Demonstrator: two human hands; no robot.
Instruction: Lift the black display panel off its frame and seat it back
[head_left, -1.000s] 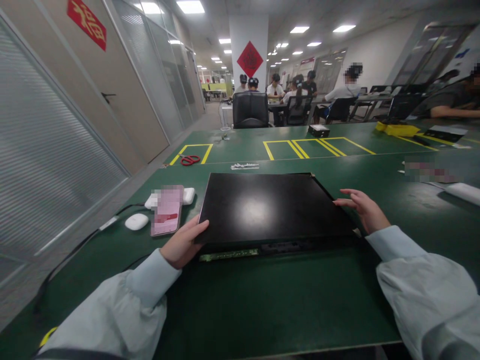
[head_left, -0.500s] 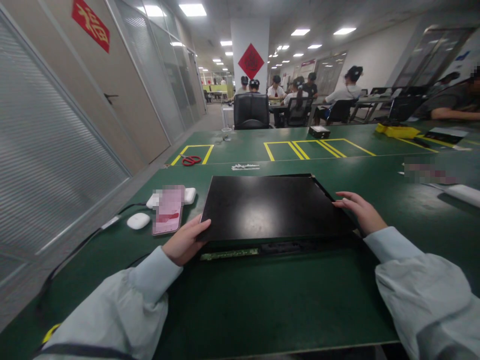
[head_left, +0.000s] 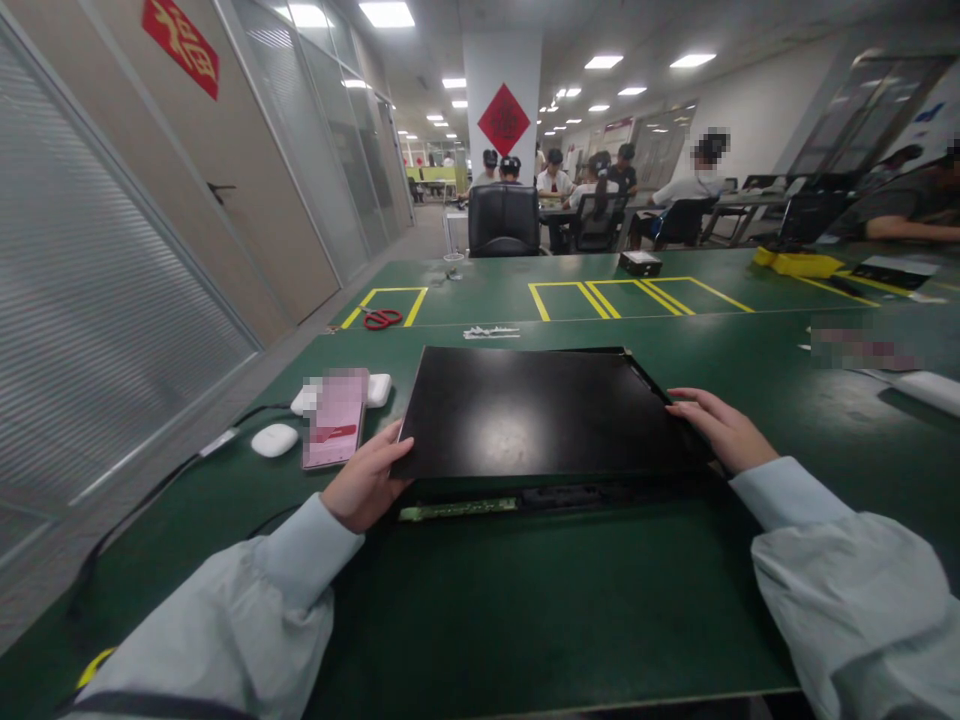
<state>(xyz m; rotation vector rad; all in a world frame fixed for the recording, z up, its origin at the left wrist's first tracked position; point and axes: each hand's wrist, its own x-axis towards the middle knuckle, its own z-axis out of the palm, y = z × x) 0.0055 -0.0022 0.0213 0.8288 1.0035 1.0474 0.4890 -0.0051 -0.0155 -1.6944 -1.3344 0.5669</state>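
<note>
A flat black panel [head_left: 532,410] lies in front of me on the green table [head_left: 525,610]. My left hand [head_left: 364,485] grips its near left corner, thumb on the top face. My right hand [head_left: 720,430] holds the right edge, fingers lying along the top. Under the panel's near edge a narrow green circuit strip [head_left: 457,510] and a dark frame show. Both sleeves are pale blue.
Left of the panel lie a pink phone [head_left: 334,418], a white earbud case [head_left: 274,440], a white charger [head_left: 375,390] and a black cable. Farther back are red scissors [head_left: 381,318], yellow floor-tape boxes, a black box [head_left: 640,263], a yellow tray [head_left: 795,262], a black chair [head_left: 502,220] and seated people.
My left hand has shifted its hold slightly at the panel's corner, and my right hand has settled lower onto the right edge. The panel has hardly moved.
</note>
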